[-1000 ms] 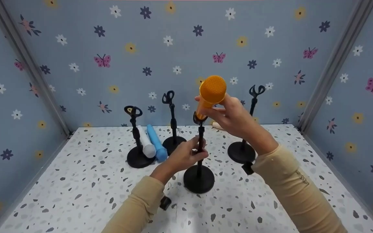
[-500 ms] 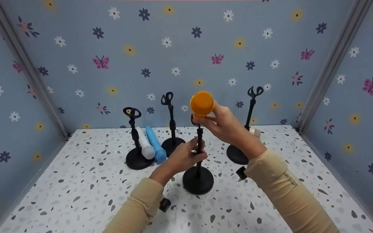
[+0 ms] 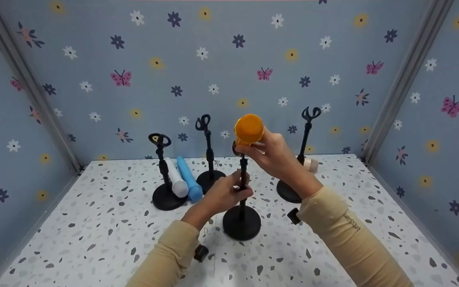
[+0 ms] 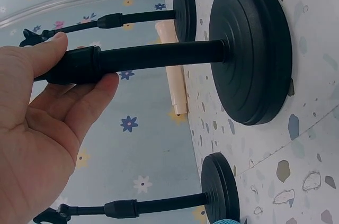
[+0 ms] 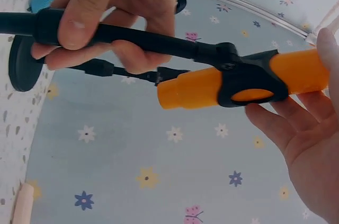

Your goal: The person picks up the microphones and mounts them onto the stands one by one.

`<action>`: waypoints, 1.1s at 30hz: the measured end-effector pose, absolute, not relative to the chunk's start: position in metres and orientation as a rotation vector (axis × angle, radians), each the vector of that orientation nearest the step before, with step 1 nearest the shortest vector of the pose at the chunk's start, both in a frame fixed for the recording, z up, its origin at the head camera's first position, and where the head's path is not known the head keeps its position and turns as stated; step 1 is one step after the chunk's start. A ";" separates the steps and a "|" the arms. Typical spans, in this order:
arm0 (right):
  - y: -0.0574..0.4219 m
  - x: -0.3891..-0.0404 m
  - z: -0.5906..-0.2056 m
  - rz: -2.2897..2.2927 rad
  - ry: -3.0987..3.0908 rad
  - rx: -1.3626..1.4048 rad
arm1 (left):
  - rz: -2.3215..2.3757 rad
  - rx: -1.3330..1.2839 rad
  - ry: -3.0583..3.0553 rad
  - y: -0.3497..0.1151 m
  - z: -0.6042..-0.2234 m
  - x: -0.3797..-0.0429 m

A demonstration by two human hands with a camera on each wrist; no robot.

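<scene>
The orange mic (image 3: 249,128) has a round mesh head and tilts head-up, its handle through the clip (image 5: 259,74) of a black stand (image 4: 159,56), tail jutting beyond. The stand is upright on the bench (image 3: 94,247), roughly midway between side edges, forward of the back edge.

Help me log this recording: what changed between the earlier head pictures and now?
The right hand lowered the orange microphone deeper into the black clip and slightly left. Nothing was let go; the left hand still grips the stand; the white microphone and blue microphone stayed put.
</scene>
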State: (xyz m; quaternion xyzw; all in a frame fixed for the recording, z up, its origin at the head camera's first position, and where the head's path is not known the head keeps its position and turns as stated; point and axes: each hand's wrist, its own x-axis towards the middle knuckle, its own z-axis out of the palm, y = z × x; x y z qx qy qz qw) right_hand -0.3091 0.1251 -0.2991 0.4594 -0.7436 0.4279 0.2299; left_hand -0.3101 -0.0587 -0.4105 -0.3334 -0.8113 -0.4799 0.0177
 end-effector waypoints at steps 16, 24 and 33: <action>0.124 -0.307 -0.309 1.206 -2.008 1.144 | -1.491 -1.051 -2.516 -0.058 -0.411 -0.311; 0.119 -0.308 -0.306 1.164 -2.043 1.225 | -1.393 -1.025 -2.565 -0.060 -0.410 -0.311; 0.119 -0.309 -0.306 1.239 -2.062 1.183 | -1.456 -1.028 -2.549 -0.061 -0.410 -0.310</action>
